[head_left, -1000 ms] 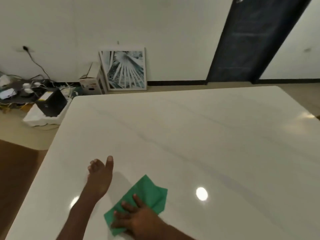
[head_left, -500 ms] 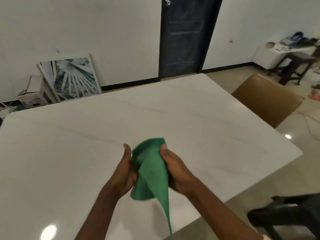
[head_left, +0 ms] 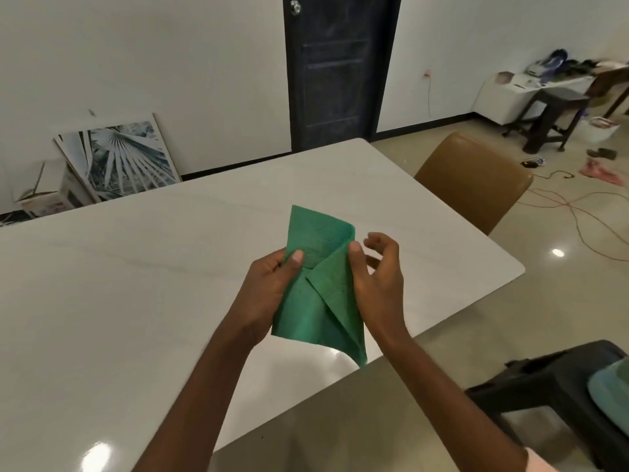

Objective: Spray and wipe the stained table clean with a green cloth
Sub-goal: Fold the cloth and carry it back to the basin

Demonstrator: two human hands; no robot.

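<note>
A green cloth [head_left: 318, 298] hangs partly folded in the air above the white marble-look table [head_left: 136, 301]. My left hand [head_left: 269, 287] grips its left edge, thumb on top. My right hand [head_left: 377, 277] pinches its right edge with the thumb, while the other fingers are loosely curled behind. Both hands hold the cloth clear of the tabletop, near the table's right front corner. No spray bottle is in view.
A brown chair [head_left: 473, 178] stands at the table's right side. A dark stool [head_left: 558, 396] sits at lower right. A framed print [head_left: 119, 158] leans on the far wall beside a dark door [head_left: 337, 66]. Cables [head_left: 578, 212] lie on the floor.
The cloth was pressed flat on the table under my right hand a second ago. Both hands then lifted it, and it is now spread wider between them. The view swung right.
</note>
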